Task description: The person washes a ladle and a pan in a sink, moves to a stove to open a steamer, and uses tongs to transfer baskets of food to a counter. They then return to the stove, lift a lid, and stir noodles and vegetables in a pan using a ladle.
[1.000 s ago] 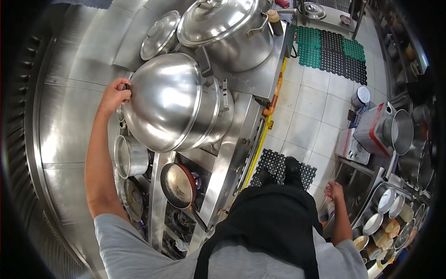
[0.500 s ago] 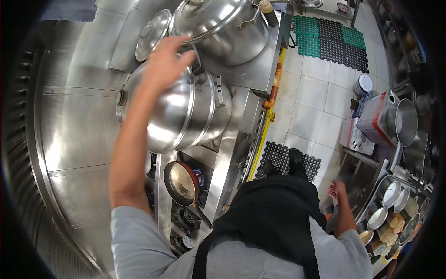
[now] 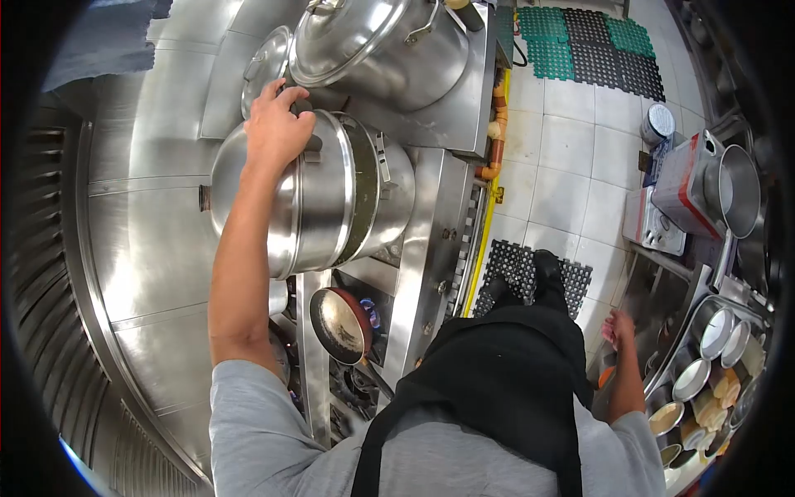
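Note:
My left hand (image 3: 280,128) reaches to the large domed metal lid (image 3: 277,224), its fingers curled over a dark handle at the lid's far side. The lid lies tilted away from the big metal pot (image 3: 396,207), leaving a dark gap between their rims. Out to the side, my right hand (image 3: 616,328) hangs loosely beside the counter on the right, its fingers half bent and apart, with nothing seen in it.
A frying pan (image 3: 341,325) sits over a lit burner near me. Behind the pot stands another large lidded pot (image 3: 389,50), beside a loose lid (image 3: 267,65). A saucepan (image 3: 737,190) and a tray of bowls (image 3: 691,379) are on the right. Rubber mats (image 3: 588,50) cover some floor.
My left hand has closed on the handle and shifted left, and the lid has come away from the pot, opening a gap. My right hand stays hanging at the side.

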{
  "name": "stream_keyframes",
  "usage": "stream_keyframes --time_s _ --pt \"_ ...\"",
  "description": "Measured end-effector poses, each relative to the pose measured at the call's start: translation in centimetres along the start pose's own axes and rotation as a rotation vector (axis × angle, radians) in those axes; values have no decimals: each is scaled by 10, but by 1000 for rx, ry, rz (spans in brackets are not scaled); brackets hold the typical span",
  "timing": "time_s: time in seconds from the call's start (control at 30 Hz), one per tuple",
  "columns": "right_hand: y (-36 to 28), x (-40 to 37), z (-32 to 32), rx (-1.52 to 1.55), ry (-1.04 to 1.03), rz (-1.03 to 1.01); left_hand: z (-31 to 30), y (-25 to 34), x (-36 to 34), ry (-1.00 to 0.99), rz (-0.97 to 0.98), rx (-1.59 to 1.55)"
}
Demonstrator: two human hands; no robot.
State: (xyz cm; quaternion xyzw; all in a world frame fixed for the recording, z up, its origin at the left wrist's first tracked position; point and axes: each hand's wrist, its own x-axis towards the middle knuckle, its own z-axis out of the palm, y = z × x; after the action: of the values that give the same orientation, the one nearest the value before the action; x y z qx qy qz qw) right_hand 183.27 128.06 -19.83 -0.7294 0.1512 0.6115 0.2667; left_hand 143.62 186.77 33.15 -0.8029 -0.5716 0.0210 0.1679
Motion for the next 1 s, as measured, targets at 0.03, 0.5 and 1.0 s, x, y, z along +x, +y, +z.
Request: stream_keyframes --time_s 0.03,0.5,1.0 --pt "23 24 -16 13 10 42 0 -1 0 1 4 -7" --pt "-12 9 -38 10 -19 8 6 62 -38 204 130 -288" --pt "-64 -62 327 -1167 -697 -440 114 160 -644 -821 -653 -1100"
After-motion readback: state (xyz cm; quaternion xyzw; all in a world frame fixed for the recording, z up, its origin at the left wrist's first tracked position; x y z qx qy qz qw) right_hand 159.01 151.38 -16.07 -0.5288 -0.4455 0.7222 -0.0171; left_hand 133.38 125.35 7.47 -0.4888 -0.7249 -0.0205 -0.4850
